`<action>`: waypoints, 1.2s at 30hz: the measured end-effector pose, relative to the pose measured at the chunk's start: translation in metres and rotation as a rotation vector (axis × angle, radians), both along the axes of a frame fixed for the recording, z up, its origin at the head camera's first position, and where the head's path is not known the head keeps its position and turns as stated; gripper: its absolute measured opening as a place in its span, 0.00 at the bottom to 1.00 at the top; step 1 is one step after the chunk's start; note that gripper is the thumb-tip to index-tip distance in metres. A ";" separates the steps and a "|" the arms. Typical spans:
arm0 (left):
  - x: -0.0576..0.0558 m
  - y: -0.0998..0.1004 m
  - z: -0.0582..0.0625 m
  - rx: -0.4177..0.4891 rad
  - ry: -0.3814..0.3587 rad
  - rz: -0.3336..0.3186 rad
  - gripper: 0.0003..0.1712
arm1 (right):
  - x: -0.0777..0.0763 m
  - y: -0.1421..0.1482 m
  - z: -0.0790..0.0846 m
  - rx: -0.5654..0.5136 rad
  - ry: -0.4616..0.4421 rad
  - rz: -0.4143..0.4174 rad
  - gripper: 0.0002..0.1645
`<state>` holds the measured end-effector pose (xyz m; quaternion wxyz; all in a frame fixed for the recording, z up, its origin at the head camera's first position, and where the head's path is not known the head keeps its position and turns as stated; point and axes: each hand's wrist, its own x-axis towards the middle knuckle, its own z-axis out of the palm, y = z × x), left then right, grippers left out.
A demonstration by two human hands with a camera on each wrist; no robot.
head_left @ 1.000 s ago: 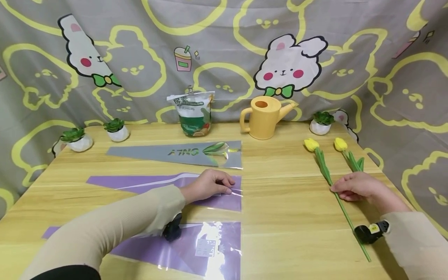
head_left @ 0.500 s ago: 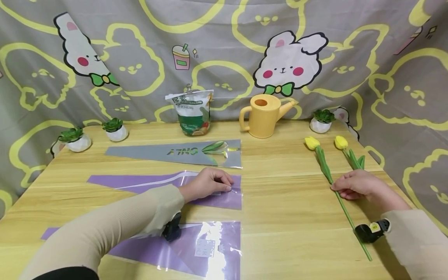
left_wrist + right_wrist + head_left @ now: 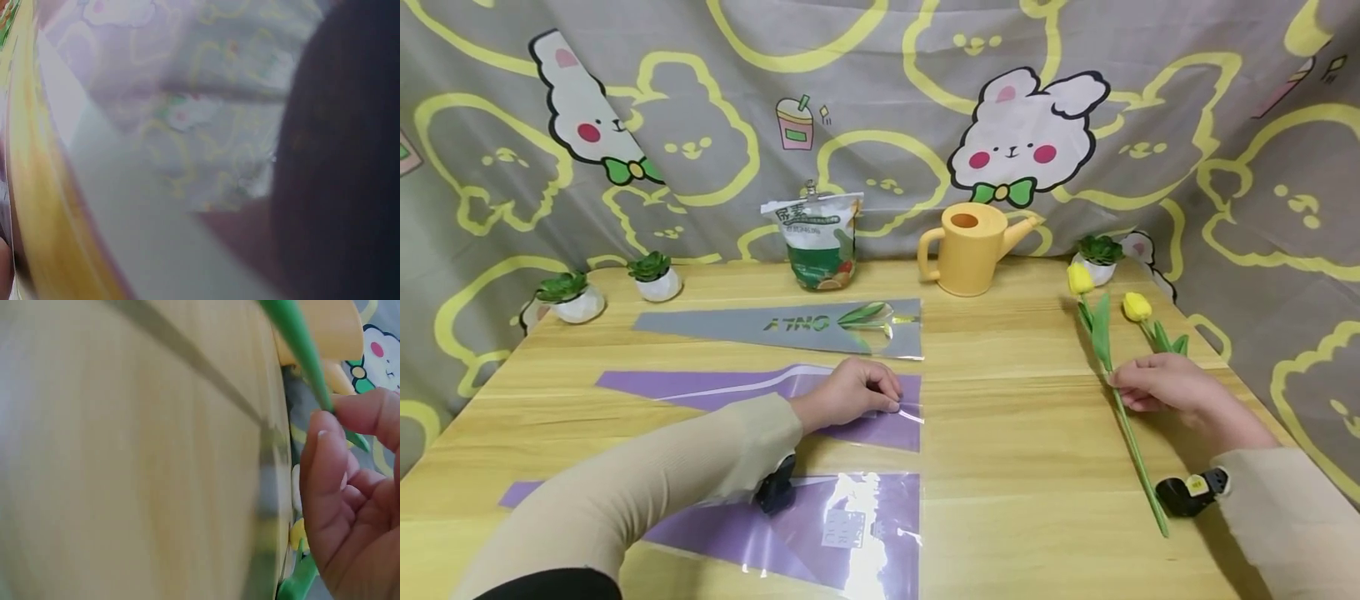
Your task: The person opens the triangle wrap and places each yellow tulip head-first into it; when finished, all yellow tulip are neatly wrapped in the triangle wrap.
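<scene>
My right hand [image 3: 1168,387] pinches the green stem of a yellow tulip [image 3: 1124,425] between thumb and index finger. In the right wrist view the stem [image 3: 297,344] is off the table, its shadow below it. A second yellow tulip [image 3: 1137,308] lies just beyond that hand, its lower stem hidden. On the middle purple flower sleeve [image 3: 880,435], my left hand [image 3: 853,390] pinches the clear film near its right end, thumb against curled fingers. Film fills much of the left wrist view, blurred; that hand is mostly out of it.
Another purple sleeve [image 3: 790,533] lies nearer the front, partly under my left sleeve, and a grey one [image 3: 730,325] farther back. Along the back stand a bag [image 3: 820,246], a yellow watering can [image 3: 970,258] and small potted plants [image 3: 657,283] on the wooden table [image 3: 1000,467].
My right hand has lifted the tulip: its head has risen and shifted right, and the stem's lower end has come up and left. My left hand stays on the middle sleeve.
</scene>
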<state>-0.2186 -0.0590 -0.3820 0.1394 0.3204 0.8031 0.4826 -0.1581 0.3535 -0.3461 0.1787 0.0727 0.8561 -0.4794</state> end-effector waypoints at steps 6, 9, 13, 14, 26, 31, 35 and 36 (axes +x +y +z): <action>0.002 0.000 -0.002 0.019 -0.003 -0.006 0.05 | 0.002 -0.009 0.000 -0.254 0.096 -0.075 0.10; 0.003 0.000 -0.002 0.030 -0.014 -0.003 0.05 | 0.004 -0.014 -0.001 -0.425 0.144 -0.124 0.12; 0.004 -0.001 -0.001 0.047 -0.045 0.008 0.04 | 0.004 -0.023 -0.001 -0.576 0.191 -0.178 0.14; 0.003 -0.001 -0.001 0.051 -0.058 0.012 0.04 | 0.005 -0.026 -0.001 -0.602 0.198 -0.189 0.14; 0.002 -0.002 0.002 0.030 -0.090 0.053 0.04 | 0.003 -0.056 0.001 -0.856 0.230 -0.288 0.16; 0.002 -0.003 0.005 -0.018 -0.025 0.030 0.03 | 0.001 -0.064 -0.001 -0.909 0.273 -0.302 0.17; 0.004 -0.003 0.008 -0.072 0.061 -0.003 0.03 | 0.001 -0.068 -0.002 -0.929 0.301 -0.341 0.15; 0.004 -0.003 0.009 -0.077 0.080 -0.005 0.03 | 0.001 -0.069 -0.002 -0.935 0.307 -0.360 0.15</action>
